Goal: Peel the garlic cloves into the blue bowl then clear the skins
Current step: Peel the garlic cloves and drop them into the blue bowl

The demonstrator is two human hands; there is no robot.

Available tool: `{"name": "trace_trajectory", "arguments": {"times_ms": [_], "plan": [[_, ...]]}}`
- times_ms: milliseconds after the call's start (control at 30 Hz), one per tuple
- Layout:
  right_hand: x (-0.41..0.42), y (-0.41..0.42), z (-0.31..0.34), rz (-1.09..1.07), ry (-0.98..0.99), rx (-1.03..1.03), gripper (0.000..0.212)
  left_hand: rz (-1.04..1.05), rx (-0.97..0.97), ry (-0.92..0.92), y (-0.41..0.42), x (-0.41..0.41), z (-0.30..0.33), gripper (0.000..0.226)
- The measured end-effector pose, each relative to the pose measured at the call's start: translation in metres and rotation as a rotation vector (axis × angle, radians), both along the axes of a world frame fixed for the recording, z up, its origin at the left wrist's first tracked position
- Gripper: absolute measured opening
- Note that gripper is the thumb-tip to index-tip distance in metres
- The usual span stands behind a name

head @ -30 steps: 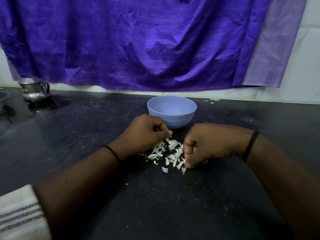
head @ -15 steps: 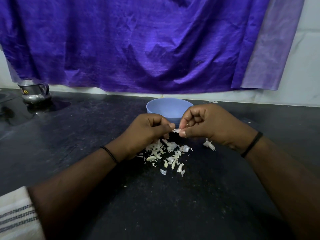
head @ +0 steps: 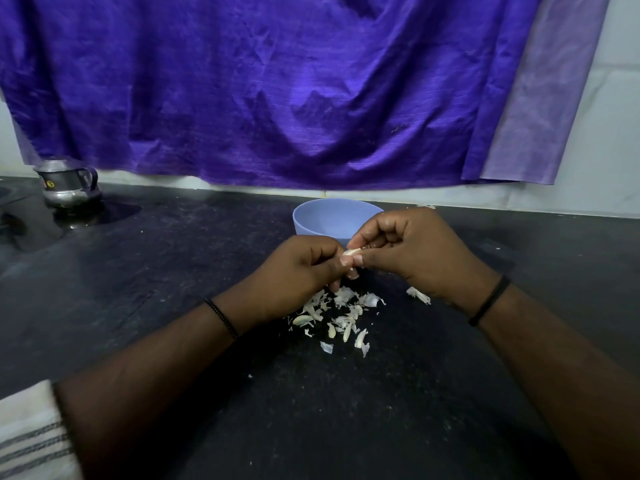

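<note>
Garlic clove (head: 350, 252) pinched between both hands (skins (head: 337, 315) beneath), blue bowl (head: 325, 220) behind.

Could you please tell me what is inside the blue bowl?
The round blue plastic bowl's visible inner wall looks bare; the hands cover its near side and bottom.

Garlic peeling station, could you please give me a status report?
Both hands, left and right, pinch one garlic clove. Skins piled below. Blue bowl behind, unobstructed.

- My left hand (head: 294, 271) sits mid-scene, fingers curled, pinching a clove (head: 351, 252).
- My right hand (head: 412, 251) meets it fingertip to fingertip, pinching the same clove.
- Both forearms angle in from the near corners.
</note>
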State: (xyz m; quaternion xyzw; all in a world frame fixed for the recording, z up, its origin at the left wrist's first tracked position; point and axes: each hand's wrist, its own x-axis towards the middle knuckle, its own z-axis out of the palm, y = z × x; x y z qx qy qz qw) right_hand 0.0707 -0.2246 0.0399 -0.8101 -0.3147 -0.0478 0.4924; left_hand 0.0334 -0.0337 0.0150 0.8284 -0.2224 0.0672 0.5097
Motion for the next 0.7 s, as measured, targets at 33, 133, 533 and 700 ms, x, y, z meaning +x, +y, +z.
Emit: {"name": "trace_trajectory", "arguments": {"times_ms": [33, 133, 533, 700], "plan": [[0.0, 0.0, 0.0, 0.0, 0.004, -0.009, 0.01, 0.008, 0.019, -0.019, 0.001, 0.001, -0.001, 0.026], [0.0, 0.001, -0.001, 0.002, -0.005, -0.044, 0.007, 0.046, 0.101, -0.07, 0.003, 0.005, -0.004, 0.022], [-0.007, 0.012, -0.012, -0.141, -0.212, -0.201, 0.003, 0.257, 0.22, -0.154, -0.001, 0.008, -0.01, 0.027], [-0.013, 0.018, -0.01, -0.197, -0.386, -0.496, 0.023, 0.321, 0.29, -0.235, 0.002, 0.01, -0.009, 0.033]]}}
